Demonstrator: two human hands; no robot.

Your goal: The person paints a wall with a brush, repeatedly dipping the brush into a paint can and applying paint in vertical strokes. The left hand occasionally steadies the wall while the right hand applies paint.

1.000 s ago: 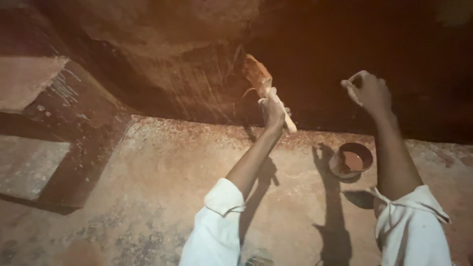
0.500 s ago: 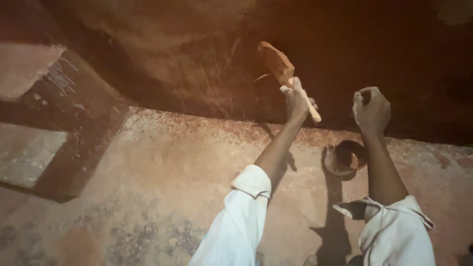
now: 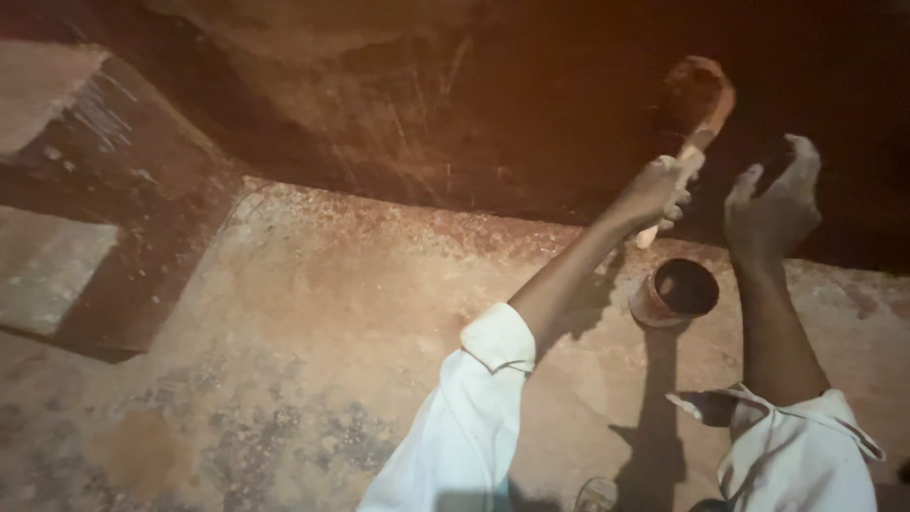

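Note:
My left hand (image 3: 657, 192) grips the pale wooden handle of a paintbrush (image 3: 697, 100) whose bristles are loaded with reddish-brown paint and pressed against the dark wall. My right hand (image 3: 773, 206) is just to the right of the brush, fingers spread, held up near the wall with nothing in it. Below both hands a small round tin of paint (image 3: 675, 293) stands on the concrete ledge. Both arms wear rolled-up white sleeves.
A reddish-brown painted wall (image 3: 427, 104) fills the top of the view. A rough, stained concrete ledge (image 3: 313, 322) runs beneath it. At left are stepped blocks (image 3: 57, 265) with dark shadowed sides. A shoe toe (image 3: 599, 495) shows at the bottom edge.
The brush and my left hand have shifted to the right along the wall. My right hand, closed before, has opened with its fingers apart.

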